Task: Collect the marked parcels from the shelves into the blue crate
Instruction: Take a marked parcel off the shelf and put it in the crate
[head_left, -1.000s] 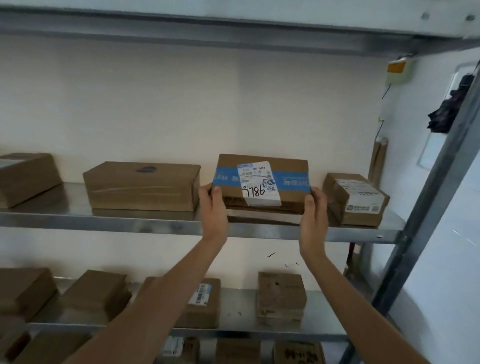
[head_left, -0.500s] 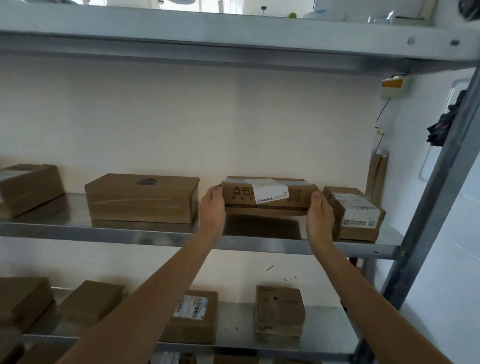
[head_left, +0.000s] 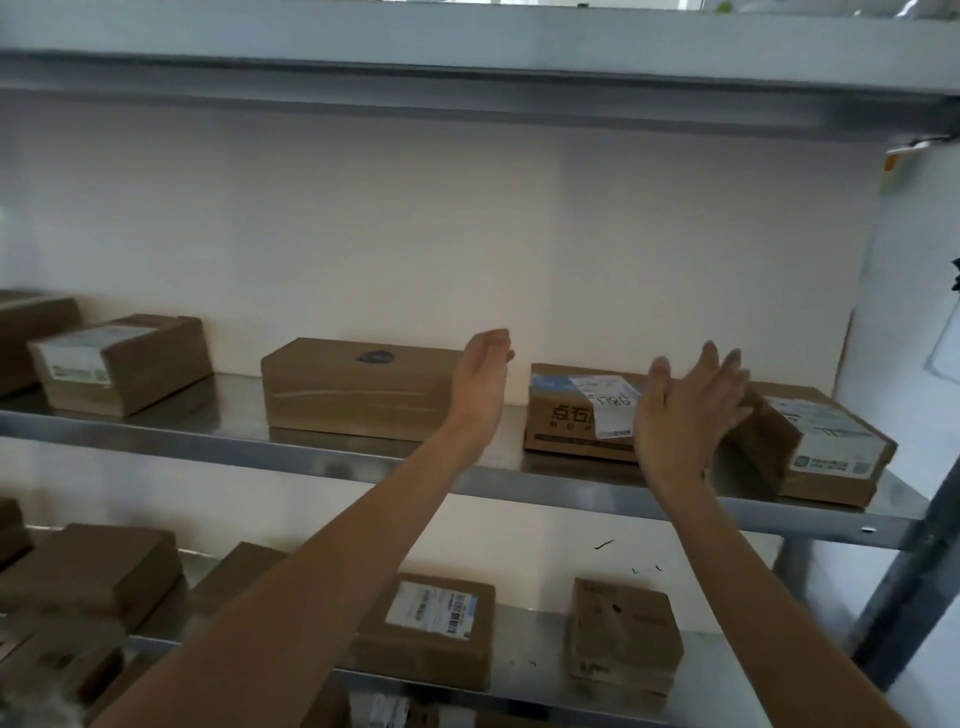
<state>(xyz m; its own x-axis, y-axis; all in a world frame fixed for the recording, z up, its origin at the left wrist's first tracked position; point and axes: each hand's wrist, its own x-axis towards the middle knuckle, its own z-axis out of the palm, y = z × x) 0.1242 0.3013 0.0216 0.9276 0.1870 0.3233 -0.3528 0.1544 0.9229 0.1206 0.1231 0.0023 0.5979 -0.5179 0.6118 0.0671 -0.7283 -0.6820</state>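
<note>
Dim, flat indoor light, brightest along a strip above the top shelf (head_left: 467, 31). Soft shadows beneath parcels on the metal shelf (head_left: 363, 457). Motion blur on the right hand (head_left: 685, 415); wide-angle bending at edges.

The parcel (head_left: 576, 413) I'm after is a brown cardboard box with blue tape and a white label with handwritten digits folded over its front edge. It lies flat on the upper metal shelf (head_left: 363, 457), partly hidden behind my right hand (head_left: 685, 415).
</note>
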